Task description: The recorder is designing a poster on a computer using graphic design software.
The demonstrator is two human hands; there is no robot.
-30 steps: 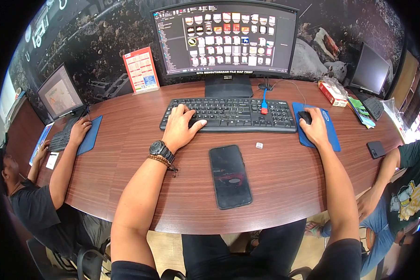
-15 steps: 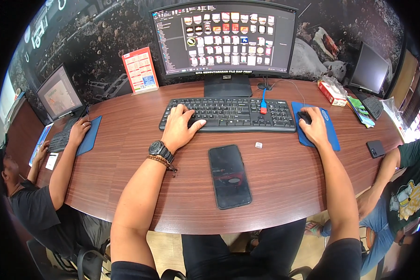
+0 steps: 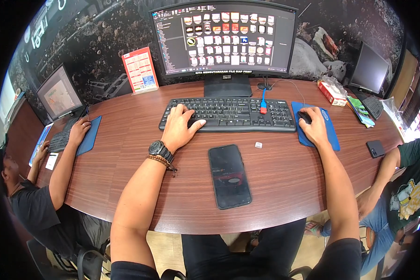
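My left hand [image 3: 178,127] rests on the left part of a black keyboard [image 3: 233,112], its fingers apart and thumb stretched out along the near edge. A black watch [image 3: 159,150] and a beaded bracelet are on that wrist. Beyond the keyboard stands a wide monitor [image 3: 224,39] showing rows of file thumbnails. My right hand [image 3: 315,127] is curled over a dark mouse [image 3: 305,116] on a blue mouse pad [image 3: 332,134]. Between my forearms a black smartphone [image 3: 229,176] lies face up. A small whitish piece [image 3: 258,145] sits near the keyboard.
A blue cable with a red end [image 3: 263,107] lies over the keyboard. A red desk calendar [image 3: 140,70] stands left of the monitor. To the right are a red-and-white box [image 3: 332,93] and another phone [image 3: 375,149]. One person works at a computer on the left; another sits on the right.
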